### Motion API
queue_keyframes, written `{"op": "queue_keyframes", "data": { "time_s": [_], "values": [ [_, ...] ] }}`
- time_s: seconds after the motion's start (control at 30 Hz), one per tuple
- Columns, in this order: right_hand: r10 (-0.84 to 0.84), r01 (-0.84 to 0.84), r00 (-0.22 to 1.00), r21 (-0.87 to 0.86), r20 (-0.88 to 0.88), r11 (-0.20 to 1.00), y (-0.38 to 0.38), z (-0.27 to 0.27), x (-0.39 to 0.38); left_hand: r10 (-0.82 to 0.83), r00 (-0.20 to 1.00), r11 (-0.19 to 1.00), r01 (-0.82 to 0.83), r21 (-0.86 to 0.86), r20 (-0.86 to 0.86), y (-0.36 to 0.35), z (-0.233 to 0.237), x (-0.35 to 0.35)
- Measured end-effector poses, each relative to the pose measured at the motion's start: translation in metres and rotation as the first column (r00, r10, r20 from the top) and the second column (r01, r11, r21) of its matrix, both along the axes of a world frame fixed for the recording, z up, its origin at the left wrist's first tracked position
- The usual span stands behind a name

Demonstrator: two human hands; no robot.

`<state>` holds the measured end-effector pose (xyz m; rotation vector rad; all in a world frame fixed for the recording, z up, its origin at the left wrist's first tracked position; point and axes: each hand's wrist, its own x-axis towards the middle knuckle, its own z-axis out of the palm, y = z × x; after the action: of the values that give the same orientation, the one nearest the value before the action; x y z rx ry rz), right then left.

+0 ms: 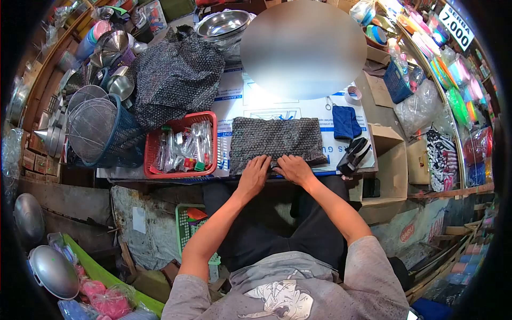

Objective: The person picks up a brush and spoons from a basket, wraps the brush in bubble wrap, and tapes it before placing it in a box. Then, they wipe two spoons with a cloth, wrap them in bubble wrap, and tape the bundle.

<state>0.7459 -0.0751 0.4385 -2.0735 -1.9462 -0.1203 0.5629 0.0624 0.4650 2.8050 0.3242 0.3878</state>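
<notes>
A folded piece of black bubble wrap (pixel 277 140) lies flat across the tabletop in front of me; whatever may be inside it is hidden. My left hand (pixel 255 172) grips its near edge, fingers over the top. Close beside it, my right hand (pixel 293 169) is closed on the same edge, thumb towards the left one. To the left stands a red basket (pixel 214 146) of small plastic-wrapped items. On the right are a dark blue folded cloth (pixel 345 122), a black tape dispenser (pixel 353 156), scissors (pixel 329 102) and a tape roll (pixel 352 95).
A larger heap of black bubble wrap (pixel 178 72) sits behind the red basket. Wire strainers (pixel 93 125) and a blue basket (pixel 120 141) crowd the left. Metal bowls (pixel 223 24) stand at the back. An open cardboard box (pixel 389 178) is at the table's right edge.
</notes>
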Motion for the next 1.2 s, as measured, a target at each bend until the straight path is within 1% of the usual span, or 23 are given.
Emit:
{"op": "queue_keyframes", "data": {
  "time_s": [0.03, 0.07, 0.1, 0.13, 0.2, 0.3, 0.37, 0.4, 0.43, 0.5, 0.57, 0.63, 0.67, 0.77, 0.83, 0.9, 0.93, 1.0, 1.03, 1.1, 1.13, 1.17, 1.2],
  "values": [
    [0.003, -0.003, 1.000, 0.000, -0.001, 1.000, 0.001, 0.001, 0.000, -0.023, 0.999, 0.997, 0.025, -0.078, 0.027, 0.003, 0.005, 0.000],
    [-0.032, 0.030, 0.998, -0.037, -0.060, 0.999, 0.002, 0.001, 0.001, -0.044, 0.997, 0.987, 0.052, -0.153, 0.056, 0.006, 0.010, 0.001],
    [-0.069, 0.061, 0.991, -0.075, -0.118, 0.995, 0.005, 0.004, 0.002, -0.042, 0.998, 0.987, 0.050, -0.152, 0.055, 0.010, 0.010, 0.002],
    [-0.069, 0.060, 0.991, -0.075, -0.118, 0.995, 0.007, 0.008, 0.003, -0.048, 0.997, 0.982, 0.059, -0.178, 0.065, 0.013, 0.010, 0.004],
    [-0.100, 0.068, 0.978, -0.173, -0.184, 0.983, 0.010, 0.016, 0.009, -0.057, 0.995, 0.976, 0.072, -0.205, 0.077, 0.018, 0.007, 0.011],
    [-0.059, 0.012, 0.971, -0.199, -0.233, 0.980, 0.012, 0.028, 0.019, -0.023, 0.991, 0.970, 0.054, -0.238, 0.131, 0.028, 0.000, 0.022],
    [-0.020, -0.030, 0.963, -0.180, -0.270, 0.983, 0.015, 0.029, 0.028, 0.007, 0.999, 0.956, 0.006, -0.293, 0.044, 0.039, -0.008, 0.032],
    [0.015, -0.055, 0.960, -0.134, -0.281, 0.989, 0.016, 0.032, 0.031, 0.014, 0.993, 0.952, 0.022, -0.304, 0.115, 0.042, -0.007, 0.036],
    [0.049, -0.078, 0.956, -0.087, -0.290, 0.993, 0.018, 0.035, 0.033, 0.015, 0.993, 0.952, 0.020, -0.305, 0.114, 0.045, -0.006, 0.041],
    [0.029, -0.068, 0.958, -0.129, -0.285, 0.989, 0.023, 0.034, 0.040, 0.061, 0.998, 0.913, -0.047, -0.404, 0.023, 0.050, -0.005, 0.049],
    [0.105, -0.127, 0.966, -0.079, -0.235, 0.989, 0.027, 0.028, 0.047, 0.079, 0.996, 0.906, -0.054, -0.420, 0.041, 0.054, -0.005, 0.056],
    [0.095, -0.119, 0.962, -0.076, -0.258, 0.990, 0.029, 0.020, 0.048, 0.117, 0.990, 0.890, -0.070, -0.451, 0.075, 0.058, -0.010, 0.063],
    [0.089, -0.113, 0.956, -0.072, -0.280, 0.991, 0.030, 0.016, 0.047, 0.114, 0.991, 0.888, -0.069, -0.455, 0.071, 0.059, -0.013, 0.066],
    [0.084, -0.100, 0.947, -0.036, -0.310, 0.994, 0.031, 0.006, 0.048, 0.230, 0.973, 0.906, -0.211, -0.366, 0.008, 0.058, -0.031, 0.070],
    [0.079, -0.103, 0.953, -0.066, -0.292, 0.993, 0.032, 0.008, 0.046, 0.235, 0.971, 0.890, -0.201, -0.408, 0.035, 0.051, -0.026, 0.068],
    [0.015, -0.019, 0.996, -0.042, -0.085, 0.999, 0.031, 0.011, 0.039, 0.311, 0.949, 0.850, -0.301, -0.432, -0.050, 0.046, -0.020, 0.068],
    [0.013, -0.017, 0.996, -0.041, -0.089, 0.999, 0.031, 0.013, 0.035, 0.309, 0.950, 0.851, -0.301, -0.430, -0.053, 0.044, -0.017, 0.067],
    [-0.019, 0.019, 1.000, -0.042, 0.018, 0.999, 0.031, 0.018, 0.026, 0.328, 0.921, 0.808, -0.388, -0.442, -0.210, 0.043, -0.014, 0.064],
    [-0.019, 0.019, 1.000, -0.040, 0.018, 0.999, 0.031, 0.021, 0.021, 0.328, 0.921, 0.809, -0.388, -0.441, -0.209, 0.042, -0.017, 0.062],
    [-0.021, -0.015, 0.981, 0.184, 0.193, 0.983, 0.031, 0.022, 0.009, 0.306, 0.928, 0.838, -0.368, -0.404, -0.211, 0.042, -0.019, 0.061],
    [0.038, -0.075, 0.976, 0.166, 0.213, 0.983, 0.028, 0.017, 0.006, 0.306, 0.928, 0.837, -0.368, -0.405, -0.210, 0.042, -0.020, 0.061],
    [0.040, -0.076, 0.976, 0.165, 0.213, 0.983, 0.021, 0.014, 0.001, 0.335, 0.914, 0.832, -0.400, -0.384, -0.227, 0.040, -0.021, 0.061],
    [0.038, -0.056, 0.991, 0.138, 0.131, 0.989, 0.014, 0.020, -0.006, 0.364, 0.899, 0.826, -0.432, -0.362, -0.244, 0.039, -0.024, 0.061]
  ]
}}
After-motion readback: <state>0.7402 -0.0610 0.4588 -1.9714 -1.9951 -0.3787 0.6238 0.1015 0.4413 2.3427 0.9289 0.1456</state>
